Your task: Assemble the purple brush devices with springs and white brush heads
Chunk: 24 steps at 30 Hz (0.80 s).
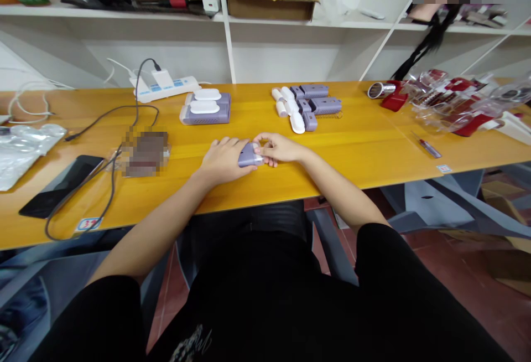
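Observation:
A small purple plastic device (pixel 247 156) with a pale, clear-looking end lies low over the table between my hands. My left hand (pixel 222 161) is closed round its left side and covers much of it. At the pale end, the fingers of my right hand (pixel 280 148) pinch the device from the right. Behind my left hand sit purple devices (pixel 218 114) with two white oval caps (pixel 205 107) on top. Further right, several purple pieces (pixel 326 105) lie beside several white caps (pixel 297 122).
To the left are a black phone (pixel 62 185), a dark cable (pixel 112 196) and a blurred-out brown item (pixel 146 153). A white power strip (pixel 168 89) stands at the back. On the right lie a screwdriver (pixel 430 148) and red-and-clear packaged items (pixel 452 96). Shelves hold a cardboard box (pixel 269 8).

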Available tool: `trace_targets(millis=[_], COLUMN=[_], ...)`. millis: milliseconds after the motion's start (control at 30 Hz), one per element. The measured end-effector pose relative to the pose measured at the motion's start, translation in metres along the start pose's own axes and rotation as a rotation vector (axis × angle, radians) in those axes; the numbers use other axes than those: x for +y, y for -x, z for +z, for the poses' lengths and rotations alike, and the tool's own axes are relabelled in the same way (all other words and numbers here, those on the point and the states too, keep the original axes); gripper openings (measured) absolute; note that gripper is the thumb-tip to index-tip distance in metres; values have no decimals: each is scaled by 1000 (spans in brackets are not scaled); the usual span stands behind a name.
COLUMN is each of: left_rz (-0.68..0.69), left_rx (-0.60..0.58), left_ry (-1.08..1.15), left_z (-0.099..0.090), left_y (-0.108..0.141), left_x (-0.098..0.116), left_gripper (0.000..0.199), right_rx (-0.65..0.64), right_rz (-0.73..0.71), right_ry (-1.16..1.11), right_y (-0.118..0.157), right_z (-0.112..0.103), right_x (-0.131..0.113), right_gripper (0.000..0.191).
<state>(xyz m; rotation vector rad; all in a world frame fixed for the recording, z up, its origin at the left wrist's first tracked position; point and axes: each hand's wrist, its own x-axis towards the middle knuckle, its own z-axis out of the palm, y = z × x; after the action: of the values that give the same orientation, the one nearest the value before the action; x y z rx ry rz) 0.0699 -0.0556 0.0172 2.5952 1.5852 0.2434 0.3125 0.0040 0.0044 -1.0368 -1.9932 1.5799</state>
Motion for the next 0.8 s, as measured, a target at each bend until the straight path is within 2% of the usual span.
trace_targets(millis=[233,300,400,467,533,600,733,800], left_rz=[-7,-53,-129,-133,-100,-96,-121,-70], left_rx=[6,18,3,-1,-8,-22,33,73], left_ry=[74,121,241,340,421,509,599,558], left_z=[0,-3,-10,-15,-18,-18,-14,-14], left_y=[1,1,1,0,1,2,6,9], left_x=[3,3,-9,-24,-41,-54,-65,-66], left_gripper=[98,100,93,88,89,94,87,85], right_rx=[64,131,189,125,60,115,520,647], right_rz=[-30,-60,-162,-246,-306,-331,-329,-330], right_ry=[80,108,84,91,186,348,588,613], right_y=[-8,-9,-5,-2,-1,-3,-11,-11], right_z=[4,2,-5,-10,-11,-10,-9,-15], right_x=[6,7,8,9,11,14,16,16], right_gripper=[30,44,84,101,106,95,54,40])
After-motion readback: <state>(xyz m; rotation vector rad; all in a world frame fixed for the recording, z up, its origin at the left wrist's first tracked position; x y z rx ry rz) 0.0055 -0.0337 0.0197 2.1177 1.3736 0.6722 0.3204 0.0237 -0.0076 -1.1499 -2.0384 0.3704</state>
